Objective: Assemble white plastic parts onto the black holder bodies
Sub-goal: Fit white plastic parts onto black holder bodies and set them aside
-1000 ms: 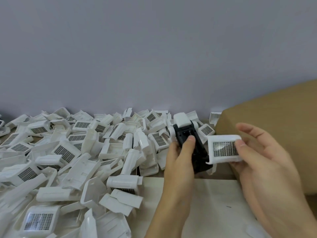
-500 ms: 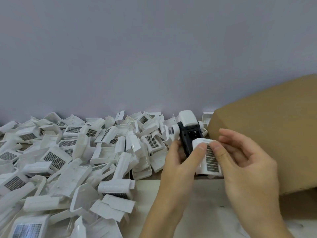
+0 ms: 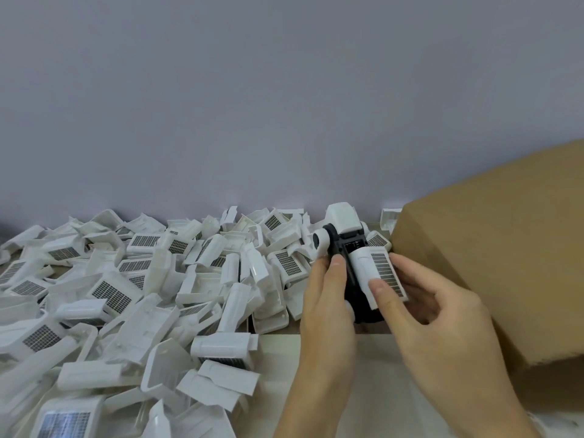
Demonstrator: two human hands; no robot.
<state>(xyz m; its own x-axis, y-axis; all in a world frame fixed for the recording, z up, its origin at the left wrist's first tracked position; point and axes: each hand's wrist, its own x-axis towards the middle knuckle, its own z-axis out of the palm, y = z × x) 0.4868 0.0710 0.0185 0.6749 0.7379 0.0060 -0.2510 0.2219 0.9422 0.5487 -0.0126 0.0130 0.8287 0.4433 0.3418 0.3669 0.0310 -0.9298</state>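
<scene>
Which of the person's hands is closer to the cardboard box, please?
The right. The right hand holds a white part just beside the cardboard box, on its near left. The left hand grips the black holder farther left, with the holder between.

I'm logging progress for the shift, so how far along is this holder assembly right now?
Done: the black holder already carries a white cap on top. In hand: the left hand grips the holder while the right hand presses a white grid-faced part against its side; whether it is seated cannot be told. Left: a big pile of loose white parts on the table.
</scene>
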